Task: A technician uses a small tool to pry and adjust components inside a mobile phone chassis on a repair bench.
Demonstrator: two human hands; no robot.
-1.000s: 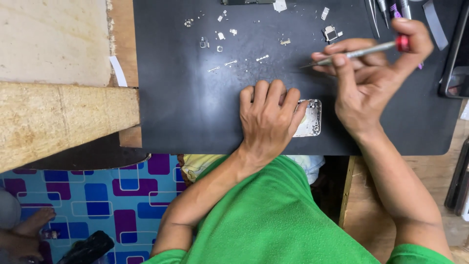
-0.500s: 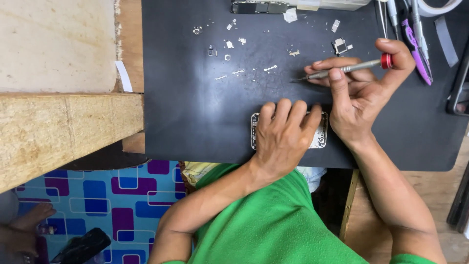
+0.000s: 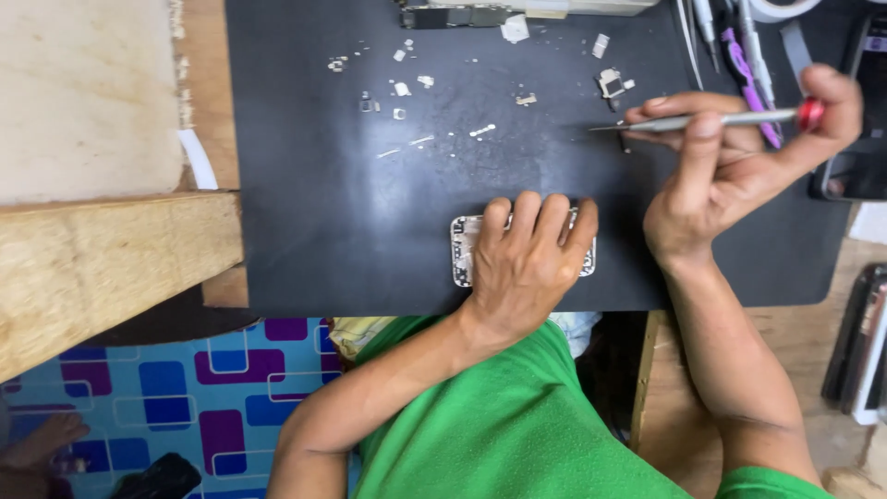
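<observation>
Observer: Fingers [image 3: 522, 217] of the left hand [image 3: 527, 268] are laid flat and spread, pressed down on the opened phone body [image 3: 462, 251]. Nothing is gripped by them; the body is only pinned.

Checker: And the other fingers?

Observer: Fingers [image 3: 699, 139] of the right hand [image 3: 730, 185] are closed around a slim screwdriver [image 3: 702, 119]. Its red cap is braced by the thumb and its tip is pointed left, well apart from the phone body.

Checker: Where is the phone body placed?

Observer: It is set on the black mat [image 3: 323, 222], close to the mat's near edge and a little right of its middle. Only its two ends can be seen beside the hand.

Checker: What has been changed in the last second?

Observer: The left hand has been shifted rightward over the phone body. Earlier only the left part was covered. The screwdriver has been kept off the device throughout, so the body is judged to be steadied more firmly, with no work yet being done on it.

Checker: Edges and open room?

Observer: Loose small parts [image 3: 407, 89] are scattered along the mat's far side. Spare tools [image 3: 739, 51] are lined at its far right corner, and a dark phone [image 3: 855, 176] is overlapping its right edge. A wooden plank [image 3: 111, 268] is butted against its left edge. The mat's left middle is left bare.
</observation>
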